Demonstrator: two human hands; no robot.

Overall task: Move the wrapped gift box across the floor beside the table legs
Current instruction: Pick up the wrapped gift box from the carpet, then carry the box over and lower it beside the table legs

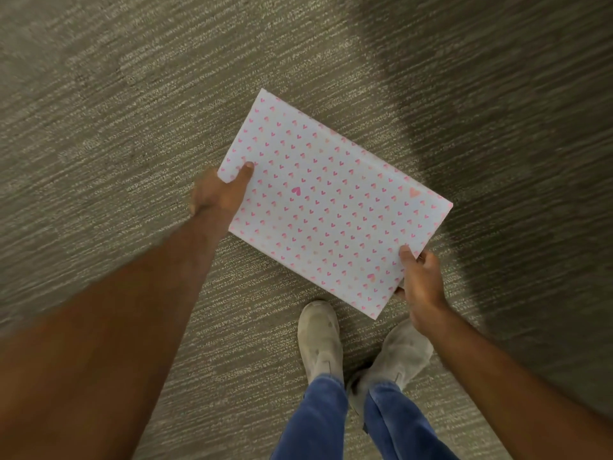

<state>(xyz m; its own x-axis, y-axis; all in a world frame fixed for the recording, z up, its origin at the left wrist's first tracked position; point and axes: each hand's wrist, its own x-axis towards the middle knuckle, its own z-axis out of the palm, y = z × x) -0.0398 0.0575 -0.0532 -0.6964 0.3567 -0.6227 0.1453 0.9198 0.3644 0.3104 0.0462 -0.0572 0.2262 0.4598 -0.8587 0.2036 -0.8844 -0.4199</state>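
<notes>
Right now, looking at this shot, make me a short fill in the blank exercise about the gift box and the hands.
1. The gift box is wrapped in white paper printed with small pink ____.
2. It is held by ____ hands: the left hand at one corner, the right hand on the near edge.
3. Below the box, the floor is grey ____.
4. The person wears blue jeans and pale ____.

Missing words: hearts; two; carpet; shoes

flat gift box (331, 207), pink-heart wrap, held level
</notes>
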